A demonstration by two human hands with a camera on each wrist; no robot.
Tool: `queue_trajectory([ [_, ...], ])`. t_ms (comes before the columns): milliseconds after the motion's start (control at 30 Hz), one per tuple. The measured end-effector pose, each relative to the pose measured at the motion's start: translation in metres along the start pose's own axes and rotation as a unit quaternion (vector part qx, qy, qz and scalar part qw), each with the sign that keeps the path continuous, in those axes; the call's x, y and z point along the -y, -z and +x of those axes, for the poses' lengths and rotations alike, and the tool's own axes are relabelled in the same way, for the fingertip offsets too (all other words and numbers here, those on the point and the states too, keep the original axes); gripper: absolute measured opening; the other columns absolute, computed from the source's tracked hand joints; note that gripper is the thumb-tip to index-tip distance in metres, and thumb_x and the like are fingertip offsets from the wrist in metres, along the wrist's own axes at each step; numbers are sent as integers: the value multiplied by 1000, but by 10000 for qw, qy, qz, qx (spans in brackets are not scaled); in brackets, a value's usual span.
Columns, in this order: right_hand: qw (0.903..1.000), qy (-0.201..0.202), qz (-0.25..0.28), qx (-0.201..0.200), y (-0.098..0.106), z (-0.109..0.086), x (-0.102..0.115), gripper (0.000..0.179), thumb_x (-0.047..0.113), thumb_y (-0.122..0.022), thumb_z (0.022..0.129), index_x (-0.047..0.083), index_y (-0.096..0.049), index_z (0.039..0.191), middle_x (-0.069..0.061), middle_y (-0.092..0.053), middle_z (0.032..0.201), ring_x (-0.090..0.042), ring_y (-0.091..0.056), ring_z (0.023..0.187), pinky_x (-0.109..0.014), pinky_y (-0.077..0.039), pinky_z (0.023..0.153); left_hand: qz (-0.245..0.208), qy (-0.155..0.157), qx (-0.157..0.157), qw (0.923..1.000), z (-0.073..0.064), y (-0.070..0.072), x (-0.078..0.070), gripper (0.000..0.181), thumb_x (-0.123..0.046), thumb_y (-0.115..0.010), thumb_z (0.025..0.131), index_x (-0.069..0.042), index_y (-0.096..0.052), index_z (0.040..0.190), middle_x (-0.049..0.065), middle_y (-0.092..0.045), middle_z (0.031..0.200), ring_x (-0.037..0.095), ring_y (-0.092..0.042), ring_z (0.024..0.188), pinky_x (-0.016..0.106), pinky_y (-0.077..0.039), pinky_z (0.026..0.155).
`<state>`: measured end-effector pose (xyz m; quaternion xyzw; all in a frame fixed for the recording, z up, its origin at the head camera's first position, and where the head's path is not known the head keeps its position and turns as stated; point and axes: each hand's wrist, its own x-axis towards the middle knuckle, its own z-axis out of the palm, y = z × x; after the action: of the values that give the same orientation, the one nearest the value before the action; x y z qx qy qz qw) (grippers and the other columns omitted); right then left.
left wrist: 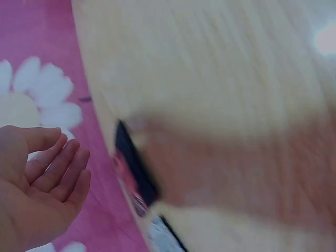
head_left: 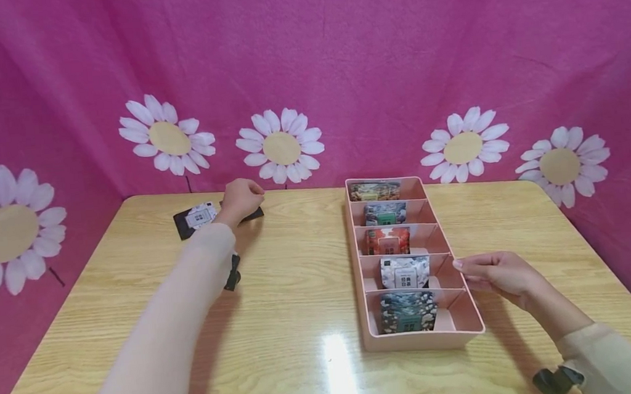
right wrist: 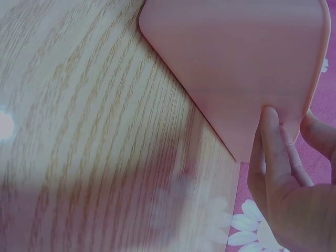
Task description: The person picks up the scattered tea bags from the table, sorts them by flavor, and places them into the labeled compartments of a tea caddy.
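My left hand hovers over the far left of the table, beside several flat tea sachets. Its fingers are loosely bent with nothing between them in the left wrist view. Near it lie a white-labelled sachet and a dark sachet, partly hidden by the hand. A pink divided storage box stands right of centre, holding patterned sachets in its compartments. With its thumb at the rim and fingers against the outer wall, my right hand holds the box's right side.
Another dark sachet lies partly behind the left forearm. From back to front, the box holds brownish, blue-green, red, white and dark teal sachets. A pink flowered curtain surrounds the wooden table.
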<state>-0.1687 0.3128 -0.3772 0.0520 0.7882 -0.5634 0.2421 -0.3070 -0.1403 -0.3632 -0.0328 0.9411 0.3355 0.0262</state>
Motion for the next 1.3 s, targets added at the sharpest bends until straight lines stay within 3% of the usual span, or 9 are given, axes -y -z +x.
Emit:
queue_trajectory([
  [133,9999,-58,-99,-11,-1,0,1,54,25,-64,92,-17,-53,124,14,-71,91,0,-67,85,-21,-57,80,624,-6,27,9980,-2,3,21,27,-10,-54,91,1,-68,110,18,-66,118,31,-59,112,42,-51,95],
  [233,9998,-90,-156,-19,0,0,2,56,26,-64,92,-17,-53,125,13,-71,91,0,-67,85,-21,-57,80,1168,-188,111,9929,-1,3,34,14,-4,-52,88,-1,-66,83,14,-64,84,25,-58,81,33,-49,71],
  [400,9998,-102,-159,-17,-1,0,3,55,26,-64,92,-17,-53,125,13,-71,91,0,-67,85,-21,-57,80,1604,-328,373,9858,2,4,46,30,3,-47,82,-11,-35,59,-1,-26,58,14,-28,58,25,-26,53],
  [567,9999,-97,-98,9,-1,0,3,52,25,-64,92,-16,-55,123,14,-71,91,0,-67,85,-21,-57,79,1692,-395,482,9836,-2,5,45,15,3,-48,83,2,-63,77,10,-56,73,18,-46,72,31,-47,68],
  [667,10000,-74,-35,37,-1,0,2,50,24,-64,92,-16,-56,122,14,-71,90,0,-67,84,-21,-57,79,1798,-633,626,9797,-5,4,44,16,4,-47,82,3,-64,79,13,-58,78,20,-46,75,32,-46,71],
  [800,9999,-48,82,65,0,0,0,46,22,-64,92,-14,-58,120,15,-71,89,1,-67,84,-20,-57,78,1888,-1056,857,9725,-6,1,41,23,6,-44,79,-8,-40,61,3,-31,64,18,-30,66,28,-27,62],
  [1000,9998,-13,166,59,1,1,-1,38,21,-64,92,-9,-63,115,16,-70,88,1,-67,85,-20,-57,79,2000,-1464,1095,9626,-13,-2,33,26,7,-47,79,-7,-45,58,2,-38,60,16,-34,63,25,-30,59],
  [1133,9999,-5,127,38,0,1,-1,40,22,-65,92,-9,-62,116,15,-71,88,0,-67,84,-21,-57,79,2347,-1510,1223,9524,-17,-2,30,14,1,-56,83,-1,-69,77,11,-65,79,21,-54,76,32,-49,74],
  [1300,10000,-3,47,9,0,1,-1,46,23,-64,92,-13,-59,120,15,-71,89,1,-67,85,-21,-57,79,2503,-1569,1445,9444,-23,-2,27,21,-4,-59,86,0,-73,101,16,-71,103,26,-63,96,40,-53,90],
])
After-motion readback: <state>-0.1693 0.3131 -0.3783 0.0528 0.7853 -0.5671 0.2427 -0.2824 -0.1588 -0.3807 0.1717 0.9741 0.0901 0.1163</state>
